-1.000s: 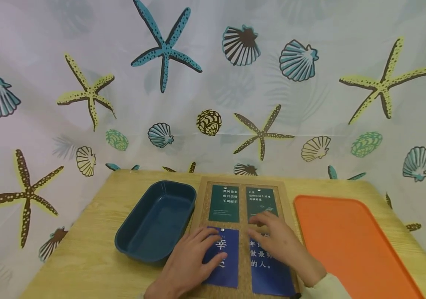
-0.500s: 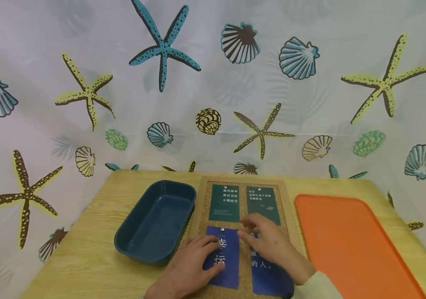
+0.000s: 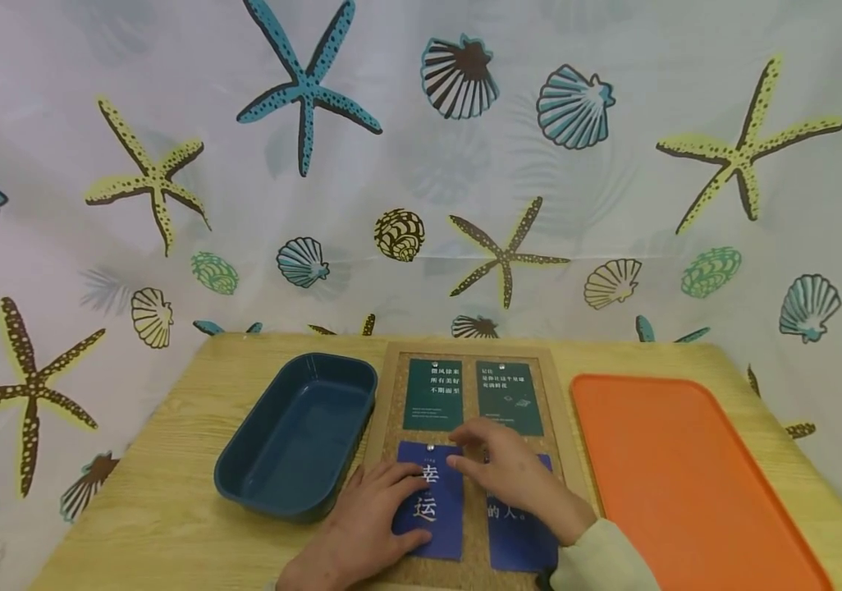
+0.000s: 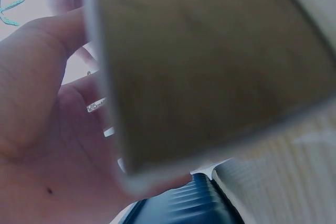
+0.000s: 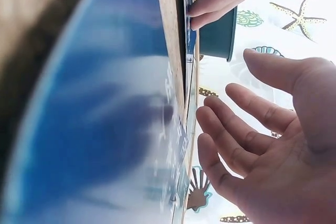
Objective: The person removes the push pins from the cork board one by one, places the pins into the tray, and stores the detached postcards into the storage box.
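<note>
Cork shows between four cards pinned on the board that lies mid-counter, between the blue tub and the orange tray. My left hand lies flat, fingers spread, on the near left blue card, pressing it down. My right hand hovers loosely open over the near right blue card, its fingertips reaching toward the small pin at the top of the left card; the wrist view shows those fingers relaxed and holding nothing. I judge the pin the risk: it is tiny and slick, so a poor pinch could let it slip or prick me. If I lift my left hand too soon, the card could tear at the hole or shift.
</note>
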{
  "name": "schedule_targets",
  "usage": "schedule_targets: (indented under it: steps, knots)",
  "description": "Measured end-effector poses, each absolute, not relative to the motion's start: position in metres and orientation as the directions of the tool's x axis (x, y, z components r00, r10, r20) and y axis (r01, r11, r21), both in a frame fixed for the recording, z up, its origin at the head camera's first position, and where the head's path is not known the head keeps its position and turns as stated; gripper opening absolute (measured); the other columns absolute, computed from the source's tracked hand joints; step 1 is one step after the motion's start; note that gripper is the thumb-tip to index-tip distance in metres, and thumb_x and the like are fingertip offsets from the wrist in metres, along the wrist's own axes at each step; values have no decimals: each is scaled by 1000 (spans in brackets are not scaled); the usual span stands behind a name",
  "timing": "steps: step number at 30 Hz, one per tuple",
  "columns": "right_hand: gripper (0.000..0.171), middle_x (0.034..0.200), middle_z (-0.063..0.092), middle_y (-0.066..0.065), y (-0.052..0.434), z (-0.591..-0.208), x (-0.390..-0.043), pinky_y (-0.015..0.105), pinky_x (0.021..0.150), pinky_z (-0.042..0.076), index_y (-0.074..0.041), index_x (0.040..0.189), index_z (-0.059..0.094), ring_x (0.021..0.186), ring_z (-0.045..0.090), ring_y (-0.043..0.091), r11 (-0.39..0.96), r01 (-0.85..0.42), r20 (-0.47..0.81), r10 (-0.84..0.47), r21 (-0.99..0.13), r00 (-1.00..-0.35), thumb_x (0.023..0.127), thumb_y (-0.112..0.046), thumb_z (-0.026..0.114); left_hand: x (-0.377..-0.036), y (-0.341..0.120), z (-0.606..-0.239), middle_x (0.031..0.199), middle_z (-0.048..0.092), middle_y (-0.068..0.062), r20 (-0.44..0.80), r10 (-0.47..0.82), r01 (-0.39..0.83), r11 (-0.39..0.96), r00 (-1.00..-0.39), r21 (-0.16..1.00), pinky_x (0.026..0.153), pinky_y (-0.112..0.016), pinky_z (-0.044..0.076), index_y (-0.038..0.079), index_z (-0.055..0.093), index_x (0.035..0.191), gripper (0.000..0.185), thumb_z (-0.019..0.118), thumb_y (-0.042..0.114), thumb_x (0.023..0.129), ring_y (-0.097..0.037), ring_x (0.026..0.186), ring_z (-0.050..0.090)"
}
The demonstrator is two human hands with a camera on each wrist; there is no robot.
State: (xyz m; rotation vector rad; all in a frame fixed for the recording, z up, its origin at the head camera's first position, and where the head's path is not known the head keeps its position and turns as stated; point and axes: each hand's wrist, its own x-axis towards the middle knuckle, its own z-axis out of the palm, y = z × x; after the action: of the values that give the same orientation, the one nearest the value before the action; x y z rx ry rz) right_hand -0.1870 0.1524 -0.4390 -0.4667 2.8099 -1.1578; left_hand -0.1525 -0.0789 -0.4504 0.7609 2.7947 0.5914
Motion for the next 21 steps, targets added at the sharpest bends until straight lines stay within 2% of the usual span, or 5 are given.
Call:
schedule_targets:
  steps: [11,21]
  knots:
    - [26,118,74,7,146,-444,-192,53,97,57,-13,122,73,110,70,24,651,-257,33,-335,-715,-942,99,-24,73,-151,-79,-453,151,57,-2,-65,522,450,786,-851,423,117,-77,31,23,63,142,61,80,49,89,-33,147,47]
    - [24,118,75,4,143,-446,-200,51,98,57,-14,121,73,109,70,22,663,-246,-7,-355,-707,-935,100,-23,72,-151,-79,-453,151,58,-1,-67,520,451,792,-852,412,116,-76,33,23,64,141,61,80,50,89,-30,144,49]
